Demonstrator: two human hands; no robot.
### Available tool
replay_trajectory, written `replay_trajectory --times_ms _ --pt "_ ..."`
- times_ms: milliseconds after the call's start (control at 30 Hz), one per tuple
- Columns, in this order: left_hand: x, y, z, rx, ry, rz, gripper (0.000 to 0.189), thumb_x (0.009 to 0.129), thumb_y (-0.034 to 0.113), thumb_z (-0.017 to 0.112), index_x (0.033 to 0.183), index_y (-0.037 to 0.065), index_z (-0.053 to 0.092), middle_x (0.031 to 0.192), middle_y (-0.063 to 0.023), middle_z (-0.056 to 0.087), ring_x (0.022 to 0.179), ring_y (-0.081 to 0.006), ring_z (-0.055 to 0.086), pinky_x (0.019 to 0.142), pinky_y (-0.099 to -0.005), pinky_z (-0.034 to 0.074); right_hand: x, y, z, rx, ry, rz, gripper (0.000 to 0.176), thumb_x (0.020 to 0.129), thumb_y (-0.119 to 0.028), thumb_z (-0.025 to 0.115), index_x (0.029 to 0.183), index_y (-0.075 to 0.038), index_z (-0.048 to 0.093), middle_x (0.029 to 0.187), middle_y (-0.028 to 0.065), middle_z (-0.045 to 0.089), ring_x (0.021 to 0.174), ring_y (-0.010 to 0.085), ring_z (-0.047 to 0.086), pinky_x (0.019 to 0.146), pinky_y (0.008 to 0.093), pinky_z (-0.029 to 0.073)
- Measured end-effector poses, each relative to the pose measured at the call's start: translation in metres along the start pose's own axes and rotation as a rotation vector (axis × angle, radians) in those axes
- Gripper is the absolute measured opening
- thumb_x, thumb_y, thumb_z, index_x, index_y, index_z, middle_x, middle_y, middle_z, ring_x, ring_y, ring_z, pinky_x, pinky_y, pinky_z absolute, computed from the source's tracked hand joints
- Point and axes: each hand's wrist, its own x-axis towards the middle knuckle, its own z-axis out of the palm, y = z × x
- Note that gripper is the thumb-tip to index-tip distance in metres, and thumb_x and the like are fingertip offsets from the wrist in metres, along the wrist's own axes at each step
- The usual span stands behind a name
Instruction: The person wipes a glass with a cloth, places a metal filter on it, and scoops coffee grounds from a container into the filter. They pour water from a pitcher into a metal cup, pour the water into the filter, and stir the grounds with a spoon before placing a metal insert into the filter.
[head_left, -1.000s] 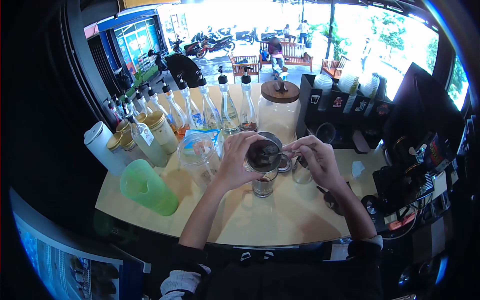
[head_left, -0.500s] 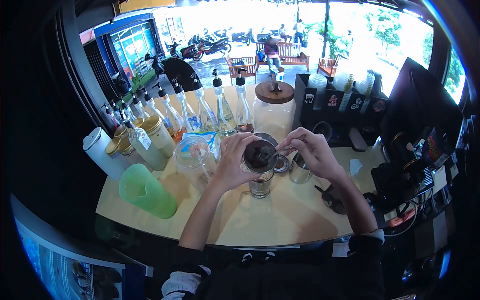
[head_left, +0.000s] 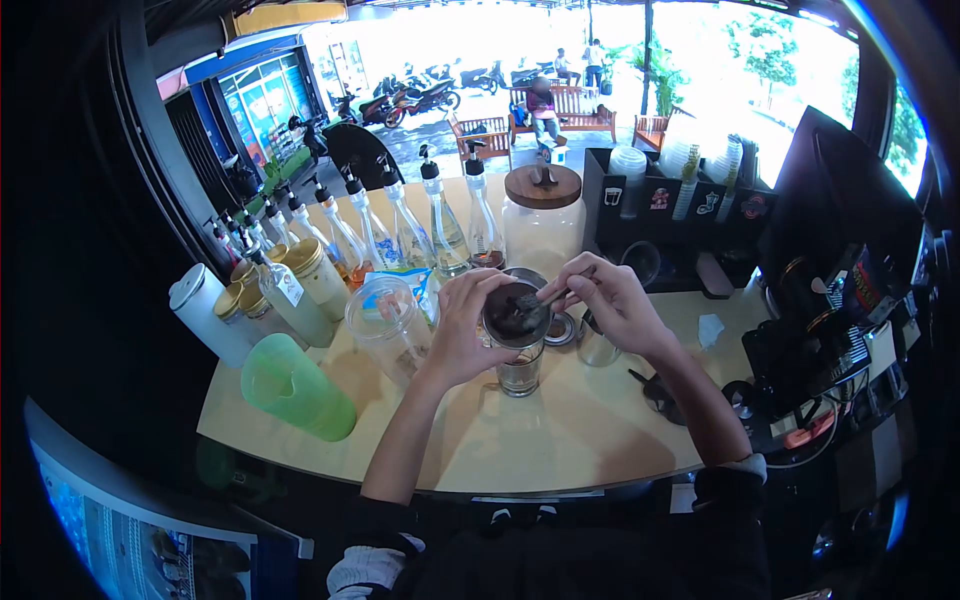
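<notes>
1. A filter (head_left: 515, 315) is held over the glass (head_left: 522, 372), with the left hand (head_left: 462, 325) wrapped tight around its side.
2. A spoon (head_left: 552, 296) is pinched in the closed fingers of the right hand (head_left: 610, 305), and its tip is dipped into the filter above the glass.
3. Left of the glass a plastic cup (head_left: 385, 325) is set. Right of the glass a steel cup (head_left: 597, 347) is partly hidden by the right hand.
4. Behind the glass a jar (head_left: 543, 225) and pump bottles (head_left: 440, 225) are lined up.
</notes>
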Motion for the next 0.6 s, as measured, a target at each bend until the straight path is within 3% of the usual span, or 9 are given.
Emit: replay_trajectory --times_ms 233,300,600 --pt "-0.007 -0.007 0.003 -0.069 0.039 -0.046 0.088 0.043 0.017 0.086 0.124 0.015 0.049 0.122 -0.0066 0.05 0.121 -0.0296 0.044 0.105 -0.0429 0.027 -0.008 -0.002 0.002 0.014 0.032 0.052 0.015 0.1 -0.011 0.042 0.097 0.001 0.05 0.091 0.0111 0.068 0.077 0.0115 0.066 0.072 0.0258 0.053" --pt "-0.007 -0.008 0.005 -0.073 0.054 -0.039 0.088 0.044 0.018 0.086 0.124 0.014 0.049 0.122 -0.0067 0.051 0.121 -0.0297 0.044 0.105 -0.0429 0.027 -0.009 -0.005 0.009 0.083 0.106 -0.027 0.016 0.101 -0.012 0.041 0.098 0.001 0.049 0.091 0.0112 0.068 0.077 0.0117 0.066 0.071 0.0259 0.053" --pt "-0.01 -0.008 0.004 -0.09 0.068 -0.048 0.087 0.045 0.018 0.086 0.124 0.014 0.048 0.123 -0.007 0.05 0.122 -0.0297 0.043 0.104 -0.0431 0.027 -0.012 -0.005 0.01 0.041 0.079 0.028 0.015 0.101 -0.013 0.042 0.098 0.0 0.05 0.091 0.0103 0.068 0.08 0.0133 0.067 0.072 0.0257 0.054"
